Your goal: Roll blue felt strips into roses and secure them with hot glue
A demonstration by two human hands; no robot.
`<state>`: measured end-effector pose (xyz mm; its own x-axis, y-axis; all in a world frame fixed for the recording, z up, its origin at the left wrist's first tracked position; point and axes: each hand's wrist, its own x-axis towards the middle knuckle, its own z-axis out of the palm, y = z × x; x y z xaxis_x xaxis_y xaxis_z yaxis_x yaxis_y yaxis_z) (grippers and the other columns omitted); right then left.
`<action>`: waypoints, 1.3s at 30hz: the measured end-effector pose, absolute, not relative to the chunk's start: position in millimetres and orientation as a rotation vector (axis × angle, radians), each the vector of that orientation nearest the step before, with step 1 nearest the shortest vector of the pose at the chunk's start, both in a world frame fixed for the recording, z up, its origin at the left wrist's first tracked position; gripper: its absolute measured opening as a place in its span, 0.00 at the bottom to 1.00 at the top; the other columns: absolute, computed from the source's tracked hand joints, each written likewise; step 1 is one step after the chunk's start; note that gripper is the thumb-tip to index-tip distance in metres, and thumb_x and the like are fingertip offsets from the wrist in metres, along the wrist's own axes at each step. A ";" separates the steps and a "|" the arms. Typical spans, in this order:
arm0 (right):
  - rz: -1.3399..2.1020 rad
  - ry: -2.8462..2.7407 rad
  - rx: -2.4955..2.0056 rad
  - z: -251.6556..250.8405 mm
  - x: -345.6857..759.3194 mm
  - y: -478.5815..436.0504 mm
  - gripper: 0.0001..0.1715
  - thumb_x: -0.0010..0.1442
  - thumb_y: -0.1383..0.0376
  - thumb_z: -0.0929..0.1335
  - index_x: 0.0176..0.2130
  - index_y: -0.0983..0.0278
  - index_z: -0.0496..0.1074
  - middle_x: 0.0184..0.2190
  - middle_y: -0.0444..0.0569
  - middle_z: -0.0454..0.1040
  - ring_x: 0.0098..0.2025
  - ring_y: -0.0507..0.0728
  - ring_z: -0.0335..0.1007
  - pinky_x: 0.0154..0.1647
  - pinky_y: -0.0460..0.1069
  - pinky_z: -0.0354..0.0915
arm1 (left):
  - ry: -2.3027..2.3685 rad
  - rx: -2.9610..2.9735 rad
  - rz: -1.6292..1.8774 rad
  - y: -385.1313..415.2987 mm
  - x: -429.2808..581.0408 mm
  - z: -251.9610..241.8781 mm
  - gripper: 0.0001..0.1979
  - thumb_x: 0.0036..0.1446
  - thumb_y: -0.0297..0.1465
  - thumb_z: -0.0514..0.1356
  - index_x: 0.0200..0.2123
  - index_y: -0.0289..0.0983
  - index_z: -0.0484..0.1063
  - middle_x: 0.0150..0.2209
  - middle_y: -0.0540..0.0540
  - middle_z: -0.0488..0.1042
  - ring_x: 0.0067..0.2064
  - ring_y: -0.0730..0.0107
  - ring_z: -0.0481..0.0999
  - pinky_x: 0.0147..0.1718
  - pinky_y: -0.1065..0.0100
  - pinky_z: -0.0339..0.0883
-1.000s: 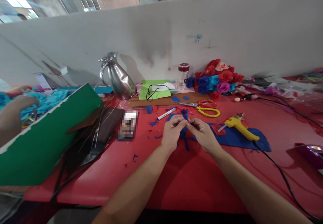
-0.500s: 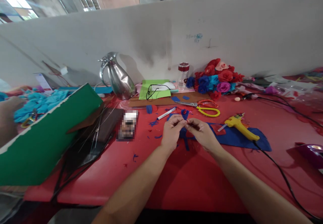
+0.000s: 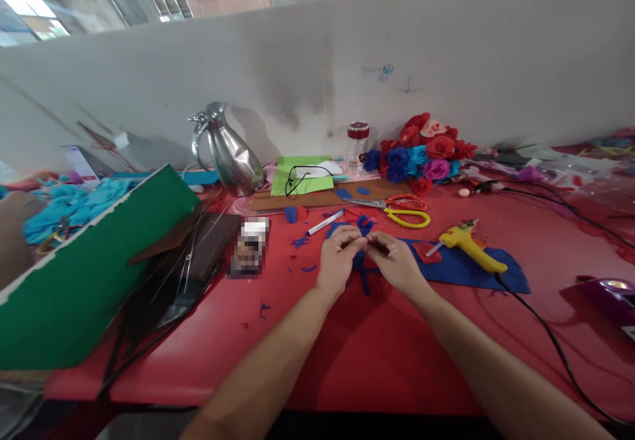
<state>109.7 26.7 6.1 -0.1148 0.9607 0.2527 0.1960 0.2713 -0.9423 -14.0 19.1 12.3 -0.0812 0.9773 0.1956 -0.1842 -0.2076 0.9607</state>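
Between my two hands is a small blue and red craft flower (image 3: 366, 223), its rolled blue petals showing above the fingertips. My left hand (image 3: 342, 249) pinches its base from the left, and my right hand (image 3: 391, 255) pinches it from the right; the fingertips meet and hide the lower part. Under the hands lies a long blue sheet (image 3: 451, 274) with a piece of red material (image 3: 425, 251) on it. A yellow hot glue gun (image 3: 469, 245) rests on the sheet to the right. Scissors (image 3: 409, 217) with red and yellow handles lie just beyond the hands.
Behind stand a steel jug (image 3: 231, 155), a glass bottle (image 3: 358, 145) and a bunch of coloured flowers (image 3: 431, 152). A white marker (image 3: 325, 222) and blue scraps (image 3: 299, 243) lie left of the hands. A green board (image 3: 109, 261) leans at the left. The glue gun's cord (image 3: 546, 334) runs right.
The blue petals above my fingertips have turned slightly and look more rounded. Both hands keep their pinch in nearly the same place. The whole view has shifted a little.
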 end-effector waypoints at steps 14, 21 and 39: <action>0.844 -1.612 -1.170 10.0 107.3 23.4 0.10 0.53 0.58 0.66 0.27 0.60 0.70 0.25 0.46 0.75 0.27 0.56 0.68 0.32 0.50 0.65 | 1.041 1.181 1.501 20.1 -14.3 11.6 0.08 0.47 0.32 0.64 0.21 0.36 0.69 0.30 0.49 0.68 0.35 0.71 0.67 0.38 0.69 0.60; 0.791 -1.657 -1.152 9.2 107.9 23.5 0.10 0.54 0.58 0.65 0.27 0.61 0.71 0.25 0.47 0.76 0.27 0.56 0.69 0.32 0.49 0.65 | 0.997 1.178 1.520 20.5 -15.3 11.6 0.09 0.46 0.31 0.64 0.19 0.36 0.70 0.30 0.50 0.67 0.35 0.72 0.67 0.37 0.70 0.61; 0.662 -1.689 -1.076 5.8 109.1 26.1 0.09 0.56 0.64 0.64 0.28 0.62 0.73 0.29 0.48 0.78 0.31 0.57 0.72 0.36 0.50 0.67 | 0.940 1.179 1.582 22.8 -15.8 5.6 0.02 0.44 0.29 0.67 0.24 0.37 0.76 0.33 0.49 0.70 0.37 0.71 0.69 0.39 0.69 0.63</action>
<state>109.1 26.1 5.8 -0.1189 0.8872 0.4457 0.3484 0.4576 -0.8180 -15.8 22.8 5.6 -0.1180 0.9572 0.2642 -0.2255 -0.2850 0.9316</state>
